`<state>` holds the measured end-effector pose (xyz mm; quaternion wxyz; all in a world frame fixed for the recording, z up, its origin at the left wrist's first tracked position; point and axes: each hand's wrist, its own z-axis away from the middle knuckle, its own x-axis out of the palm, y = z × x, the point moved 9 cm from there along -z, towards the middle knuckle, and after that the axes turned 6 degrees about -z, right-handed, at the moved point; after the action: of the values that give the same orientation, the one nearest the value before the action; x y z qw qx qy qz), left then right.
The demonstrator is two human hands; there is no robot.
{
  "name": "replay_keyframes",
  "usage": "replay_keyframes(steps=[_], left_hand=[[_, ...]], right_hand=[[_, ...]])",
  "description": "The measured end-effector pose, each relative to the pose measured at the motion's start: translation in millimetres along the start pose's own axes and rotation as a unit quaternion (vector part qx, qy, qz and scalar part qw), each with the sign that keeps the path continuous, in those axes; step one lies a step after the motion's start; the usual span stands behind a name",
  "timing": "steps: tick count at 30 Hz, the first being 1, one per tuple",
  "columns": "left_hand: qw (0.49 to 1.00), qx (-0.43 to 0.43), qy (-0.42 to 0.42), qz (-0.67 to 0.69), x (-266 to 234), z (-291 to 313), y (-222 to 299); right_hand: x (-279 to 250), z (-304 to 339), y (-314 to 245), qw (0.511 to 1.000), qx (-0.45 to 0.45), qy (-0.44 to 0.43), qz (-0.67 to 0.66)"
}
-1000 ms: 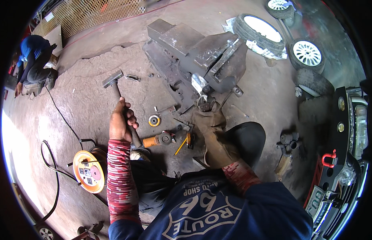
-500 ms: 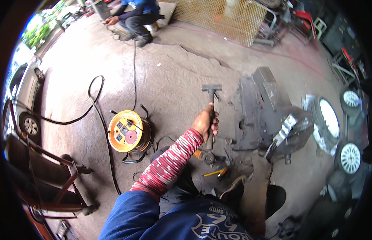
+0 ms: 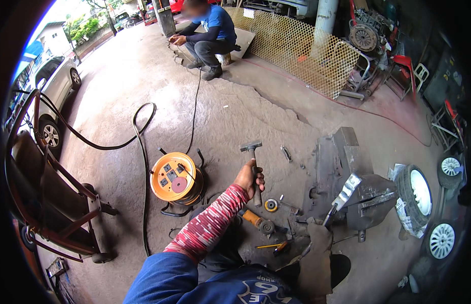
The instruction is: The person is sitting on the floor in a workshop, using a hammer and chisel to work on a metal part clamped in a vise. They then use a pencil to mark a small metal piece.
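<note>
My left hand (image 3: 249, 181), its arm in a red and white patterned sleeve, is closed round the handle of a hammer (image 3: 251, 146). The hammer stands head up over the concrete, touching nothing else. My right hand (image 3: 319, 231), in a brown leather glove, grips the lower end of what looks like locking pliers (image 3: 345, 191) with wide silver jaws. Those jaws lie against a dark, box-shaped metal piece (image 3: 369, 195) on the floor. An orange angle grinder (image 3: 257, 221) and a yellow-handled tool (image 3: 272, 246) lie between my hands, near my legs.
A yellow cable reel (image 3: 167, 182) stands left of my hammer arm, its black cable (image 3: 145, 202) looping over the floor. A grinding disc (image 3: 271, 204) lies nearby. At left is a wheeled cart (image 3: 68, 202); wheels (image 3: 419, 192) lie at right. A person (image 3: 210, 38) crouches far ahead.
The view has tilted up, so the floor things sit lower in the picture. The hammer's tilt has changed slightly. Both hands keep their hold.
</note>
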<state>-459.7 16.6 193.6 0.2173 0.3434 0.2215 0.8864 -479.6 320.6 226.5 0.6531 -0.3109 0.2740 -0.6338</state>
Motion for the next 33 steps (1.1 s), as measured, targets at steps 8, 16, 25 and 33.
replay_keyframes(steps=[8, 16, 25, 33], left_hand=[[1.0, -0.005, -0.015, 0.002, 8.7, 3.0, -3.8], [0.999, -0.012, -0.045, -0.013, 15.8, 7.7, -2.6], [0.998, -0.024, -0.048, 0.043, -3.0, 4.7, 2.6], [0.991, -0.055, -0.096, 0.074, -4.8, -4.7, -0.7]], right_hand=[[42.0, 13.0, 7.5, 0.938, -0.04, -0.266, -0.219], [23.8, -17.1, 22.9, 0.966, -0.122, -0.219, -0.063], [11.0, -89.8, 49.2, 0.917, -0.256, -0.104, 0.287], [38.8, -98.9, 10.5, 0.988, -0.034, -0.029, 0.146]])
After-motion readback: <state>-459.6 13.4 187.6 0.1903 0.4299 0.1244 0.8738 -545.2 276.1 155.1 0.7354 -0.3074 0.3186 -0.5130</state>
